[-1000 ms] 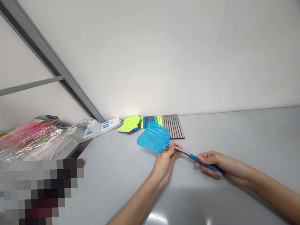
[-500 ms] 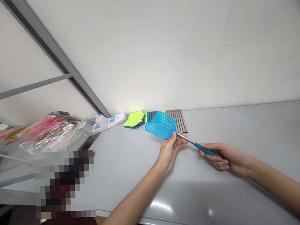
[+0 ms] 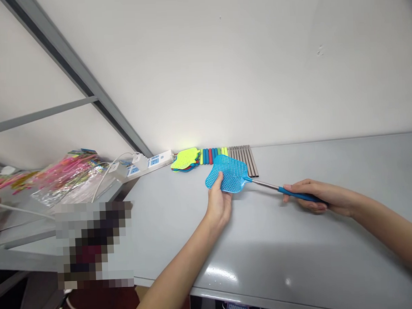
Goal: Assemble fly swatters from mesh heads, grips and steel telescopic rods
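A blue fly swatter [image 3: 233,174] with a perforated head, a short metal shaft and a blue grip is held between both hands above the grey table. My left hand [image 3: 219,199] pinches the lower left edge of the head, thumb on top and the other fingers underneath. Around the blue grip, my right hand [image 3: 313,196] is closed, with the shaft pointing left. Behind the swatter lie a row of metal tubes [image 3: 250,161], a row of coloured grips [image 3: 210,156] in blue, red, green and yellow, and a stack of swatter heads [image 3: 186,159] with a yellow one on top.
A white power strip [image 3: 152,163] with plugs and cables lies left of the stack. Further left are clear bags of pink items [image 3: 70,174] and a grey metal frame [image 3: 97,95]. The wall rises behind the table [image 3: 346,166]. A pixelated patch covers the lower left.
My left hand has moved from the neck of the swatter to the edge of its head. The swatter has shifted right and lies more level, with my right hand still on the grip.
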A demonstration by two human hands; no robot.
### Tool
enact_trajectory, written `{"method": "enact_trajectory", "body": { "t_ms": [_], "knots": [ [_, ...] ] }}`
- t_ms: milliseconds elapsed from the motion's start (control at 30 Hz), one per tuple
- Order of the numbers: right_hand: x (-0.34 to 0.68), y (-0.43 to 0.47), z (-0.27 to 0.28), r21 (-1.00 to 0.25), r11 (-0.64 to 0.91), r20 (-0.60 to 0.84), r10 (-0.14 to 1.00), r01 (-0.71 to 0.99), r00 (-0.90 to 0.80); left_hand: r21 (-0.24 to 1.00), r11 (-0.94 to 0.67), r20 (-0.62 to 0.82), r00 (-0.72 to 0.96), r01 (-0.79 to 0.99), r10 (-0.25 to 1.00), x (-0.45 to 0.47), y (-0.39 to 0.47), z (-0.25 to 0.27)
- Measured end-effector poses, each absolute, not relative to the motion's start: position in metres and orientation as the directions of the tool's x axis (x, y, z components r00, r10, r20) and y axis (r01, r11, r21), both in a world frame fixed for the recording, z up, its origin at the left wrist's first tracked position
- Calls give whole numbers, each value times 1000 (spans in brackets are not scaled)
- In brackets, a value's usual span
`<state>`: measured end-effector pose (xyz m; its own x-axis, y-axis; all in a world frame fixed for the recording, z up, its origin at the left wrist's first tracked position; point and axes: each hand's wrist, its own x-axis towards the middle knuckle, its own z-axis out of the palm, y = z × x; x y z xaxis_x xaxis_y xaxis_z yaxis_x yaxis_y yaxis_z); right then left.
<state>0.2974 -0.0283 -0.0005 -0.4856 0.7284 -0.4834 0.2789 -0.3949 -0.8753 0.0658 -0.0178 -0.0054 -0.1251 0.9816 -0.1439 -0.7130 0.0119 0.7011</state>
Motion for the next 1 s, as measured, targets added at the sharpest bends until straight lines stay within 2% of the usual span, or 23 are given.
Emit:
{"method": "enact_trajectory", "body": {
  "t_ms": [200, 533, 833, 1000],
  "knots": [
    [304, -26, 7, -862, -371, -497, 748, 345, -439, 709, 70, -214, -119, -702, 970, 67, -18, -5],
    [321, -18, 5, -905, -332, -409, 851, 268, -328, 708, 94, -337, -218, -699, 916, 64, -15, -8],
    [326, -12, 3, -924, -316, -362, 904, 215, -226, 731, 131, -331, -179, -670, 927, 63, -17, -7],
    [327, -11, 5, -943, -313, -327, 931, 109, -160, 736, 183, -345, -129, -651, 930, 63, -17, -8]
  ]
}}
